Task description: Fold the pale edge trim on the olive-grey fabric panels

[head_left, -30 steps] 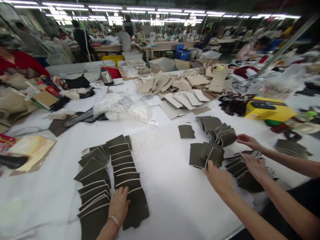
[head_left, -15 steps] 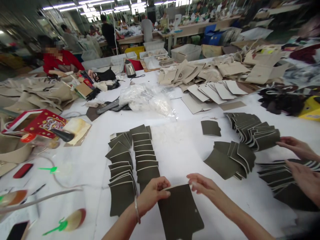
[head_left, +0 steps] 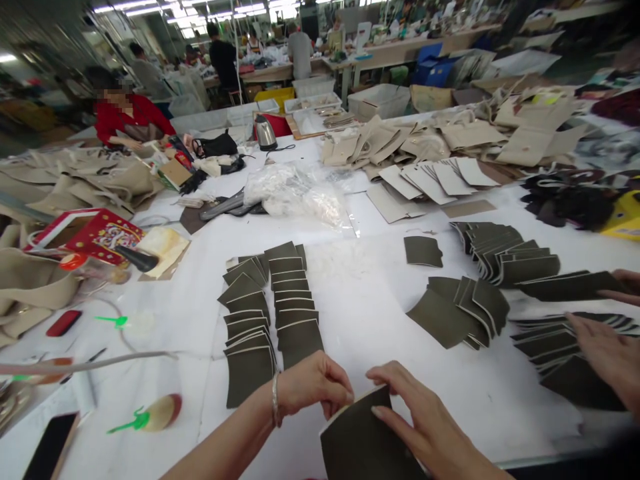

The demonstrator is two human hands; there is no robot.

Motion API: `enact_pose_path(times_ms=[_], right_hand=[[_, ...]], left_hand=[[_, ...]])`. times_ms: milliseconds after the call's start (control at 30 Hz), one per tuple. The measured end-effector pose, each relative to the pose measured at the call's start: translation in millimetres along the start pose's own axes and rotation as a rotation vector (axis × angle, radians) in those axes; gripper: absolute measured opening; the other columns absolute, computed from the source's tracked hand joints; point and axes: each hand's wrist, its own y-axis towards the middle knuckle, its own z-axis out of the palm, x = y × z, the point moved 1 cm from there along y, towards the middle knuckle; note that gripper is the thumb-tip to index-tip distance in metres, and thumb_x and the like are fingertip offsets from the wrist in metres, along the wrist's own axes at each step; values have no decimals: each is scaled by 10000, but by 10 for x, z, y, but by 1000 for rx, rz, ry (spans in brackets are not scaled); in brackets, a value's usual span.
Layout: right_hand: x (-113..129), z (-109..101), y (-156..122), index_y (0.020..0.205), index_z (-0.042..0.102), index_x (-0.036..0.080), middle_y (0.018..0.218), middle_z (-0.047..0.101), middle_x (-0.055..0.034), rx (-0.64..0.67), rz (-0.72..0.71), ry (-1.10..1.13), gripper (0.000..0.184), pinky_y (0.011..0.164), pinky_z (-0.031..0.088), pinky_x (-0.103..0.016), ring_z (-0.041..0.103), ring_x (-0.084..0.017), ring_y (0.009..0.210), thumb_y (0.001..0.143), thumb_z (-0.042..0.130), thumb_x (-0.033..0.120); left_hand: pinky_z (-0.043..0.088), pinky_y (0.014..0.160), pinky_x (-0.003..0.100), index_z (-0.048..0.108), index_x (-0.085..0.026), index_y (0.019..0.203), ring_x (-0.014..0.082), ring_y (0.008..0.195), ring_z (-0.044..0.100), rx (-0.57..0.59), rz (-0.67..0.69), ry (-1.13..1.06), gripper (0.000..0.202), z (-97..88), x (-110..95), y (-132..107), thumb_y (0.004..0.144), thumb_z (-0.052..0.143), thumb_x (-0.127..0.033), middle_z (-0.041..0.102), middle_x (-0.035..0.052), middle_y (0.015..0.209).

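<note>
A dark olive leather-like panel [head_left: 367,437] with a pale cut edge is tilted up close to me at the bottom of the head view. My left hand [head_left: 317,387], with a bracelet at the wrist, is closed at the panel's upper left edge, its fingertips partly hidden. My right hand [head_left: 420,417] grips the upper right corner, thumb on the dark face and fingers behind. Beyond my left hand, overlapping panels lie in two columns, a left column [head_left: 247,377] and a right column [head_left: 299,340]. The panel's lower part is cut off by the frame.
A co-worker's hands [head_left: 607,360] handle similar panels at the right. More panels [head_left: 457,310] lie fanned nearby. Glue bottles with green tips [head_left: 163,412] and a phone [head_left: 50,447] are at the left. Plastic bags [head_left: 300,193] lie farther back.
My right hand has come onto the panel's corner, which it was apart from before. The panel has turned and tilted. At the right, a co-worker's hand has lifted some panels.
</note>
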Motion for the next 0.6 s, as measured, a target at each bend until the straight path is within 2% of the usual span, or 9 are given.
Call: enact_pose_path(times_ms=[67,167,300,433,600], right_hand=[[86,-5,-52,1144,545,281,1181,530,-42,-33,-115,-195,247,920,389,-365,499,-224,1070,910,556,203],[177,-3,-80,1022,581,269,1065,562,-27,-21,-225,-387,194,876,374,-379,511,-223,996,882,592,136],[200,28,-72,978,565,229,984,581,-22,-34,-318,-444,216,846,314,-399,514,-220,931,850,602,59],[169,82,-75,916,576,215,937,591,-4,-40,-317,-421,210,813,290,-382,508,-210,880,810,651,50],[184,106,-108,824,562,193,899,582,-2,137,-229,-466,178,767,305,-359,493,-206,844,793,718,115]], left_hand=[[371,527,247,703,-119,631,83,470,444,-24,8,-34,192,66,52,22,537,694,-286,553,-29,483],[348,528,239,703,-123,631,74,481,423,-50,13,-63,189,137,96,39,533,692,-284,543,-38,486],[347,515,245,693,-121,617,81,467,425,-60,16,-48,183,182,113,32,519,690,-275,539,-36,475],[317,496,242,681,-124,597,79,453,408,-79,35,-12,145,247,170,20,542,654,-255,512,-45,452],[289,483,242,692,-123,608,80,454,382,-30,31,37,149,320,260,6,544,649,-250,495,-49,443]])
